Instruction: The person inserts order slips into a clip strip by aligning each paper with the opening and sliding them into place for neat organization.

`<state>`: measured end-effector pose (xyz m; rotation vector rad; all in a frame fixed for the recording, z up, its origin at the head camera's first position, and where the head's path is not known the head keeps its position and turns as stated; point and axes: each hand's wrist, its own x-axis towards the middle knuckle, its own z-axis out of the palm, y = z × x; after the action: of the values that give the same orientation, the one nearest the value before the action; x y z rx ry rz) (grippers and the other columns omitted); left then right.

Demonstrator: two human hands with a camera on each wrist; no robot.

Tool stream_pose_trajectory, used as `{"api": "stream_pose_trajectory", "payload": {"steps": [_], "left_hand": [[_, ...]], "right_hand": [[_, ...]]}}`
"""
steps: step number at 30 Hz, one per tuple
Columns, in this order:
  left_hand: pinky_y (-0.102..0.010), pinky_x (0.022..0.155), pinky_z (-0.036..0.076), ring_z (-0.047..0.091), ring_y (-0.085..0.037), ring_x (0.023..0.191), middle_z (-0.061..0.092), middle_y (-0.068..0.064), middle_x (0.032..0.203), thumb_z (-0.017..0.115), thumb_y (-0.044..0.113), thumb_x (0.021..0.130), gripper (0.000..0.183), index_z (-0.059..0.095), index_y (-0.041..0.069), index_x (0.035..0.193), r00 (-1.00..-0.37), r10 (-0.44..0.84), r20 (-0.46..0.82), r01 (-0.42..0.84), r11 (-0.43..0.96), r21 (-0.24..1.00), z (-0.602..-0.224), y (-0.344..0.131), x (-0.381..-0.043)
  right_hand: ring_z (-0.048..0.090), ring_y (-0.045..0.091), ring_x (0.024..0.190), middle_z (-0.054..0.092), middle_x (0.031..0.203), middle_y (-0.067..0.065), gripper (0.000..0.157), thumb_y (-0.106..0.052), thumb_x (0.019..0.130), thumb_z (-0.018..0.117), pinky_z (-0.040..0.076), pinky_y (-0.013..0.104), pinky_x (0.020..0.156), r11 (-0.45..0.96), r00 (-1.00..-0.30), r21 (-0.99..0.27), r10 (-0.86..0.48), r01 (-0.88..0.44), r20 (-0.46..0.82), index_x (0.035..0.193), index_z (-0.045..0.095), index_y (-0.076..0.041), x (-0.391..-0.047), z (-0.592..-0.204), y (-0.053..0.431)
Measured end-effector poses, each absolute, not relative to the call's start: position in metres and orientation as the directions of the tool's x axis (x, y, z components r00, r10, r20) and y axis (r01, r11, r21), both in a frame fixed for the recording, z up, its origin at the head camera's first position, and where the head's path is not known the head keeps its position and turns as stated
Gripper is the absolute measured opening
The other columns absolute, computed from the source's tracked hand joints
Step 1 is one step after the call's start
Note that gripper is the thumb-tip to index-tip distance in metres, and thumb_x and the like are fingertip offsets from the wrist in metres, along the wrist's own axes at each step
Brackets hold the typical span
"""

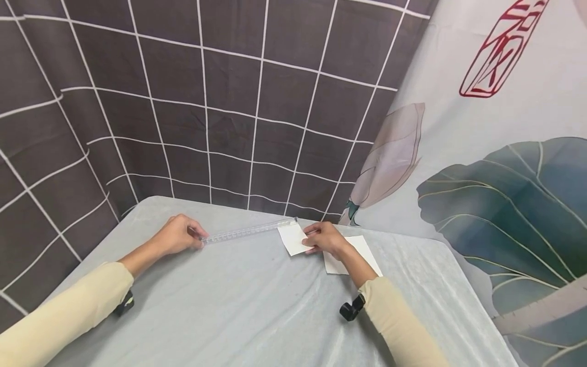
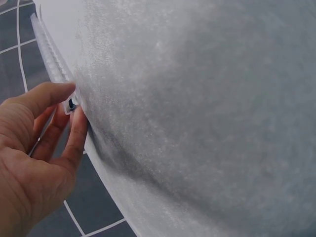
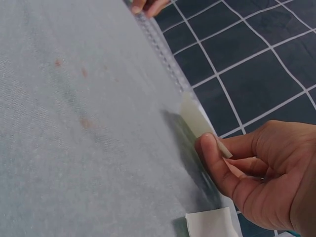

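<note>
A long clear plastic strip (image 1: 249, 231) with a row of ring-like ridges, much like a loose-leaf binder spine, lies across the far part of the table. My left hand (image 1: 181, 235) pinches its left end between thumb and fingers; a small dark part shows at that end of the strip (image 2: 52, 54) in the left wrist view. On the other side, my right hand (image 1: 325, 239) pinches a small white sheet of paper (image 1: 292, 238) by its right edge. That sheet is raised at a tilt, its far edge right at the strip's right end. A second paper piece (image 3: 212, 224) lies by the right hand.
A pale grey cloth (image 1: 238, 300) covers the table. Behind its far edge hangs a dark curtain (image 1: 234, 127) with white grid lines. A white curtain with a leaf print (image 1: 513, 204) hangs at the right.
</note>
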<state>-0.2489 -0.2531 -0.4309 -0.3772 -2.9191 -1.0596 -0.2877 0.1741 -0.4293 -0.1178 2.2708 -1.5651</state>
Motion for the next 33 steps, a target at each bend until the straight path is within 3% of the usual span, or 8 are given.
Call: {"api": "stream_pose_trajectory", "payload": {"steps": [25,33], "left_hand": [[-0.024,0.068,0.048,0.064,-0.010,0.075,0.078,0.001,0.080,0.089,0.008,0.071,0.022,0.084,0.013,0.091,-0.966,0.225,0.128,0.256,0.754,0.605,-0.431,-0.256,-0.247],[-0.023,0.068,0.048,0.063,-0.009,0.075,0.078,-0.001,0.081,0.088,0.008,0.071,0.021,0.084,0.012,0.091,-0.970,0.216,0.113,0.240,0.753,0.613,-0.432,-0.253,-0.248]], "right_hand": [[0.066,0.016,0.086,0.066,0.109,0.016,0.046,0.003,0.091,0.070,0.063,0.034,0.079,0.373,-0.911,-0.914,-0.301,0.161,-0.284,0.136,0.058,0.008,-0.289,-0.432,0.160],[0.060,0.014,0.078,0.062,0.101,0.010,0.048,0.002,0.091,0.069,0.063,0.035,0.081,0.354,-0.891,-0.917,-0.335,0.184,-0.308,0.137,0.056,0.009,-0.290,-0.433,0.159]]}}
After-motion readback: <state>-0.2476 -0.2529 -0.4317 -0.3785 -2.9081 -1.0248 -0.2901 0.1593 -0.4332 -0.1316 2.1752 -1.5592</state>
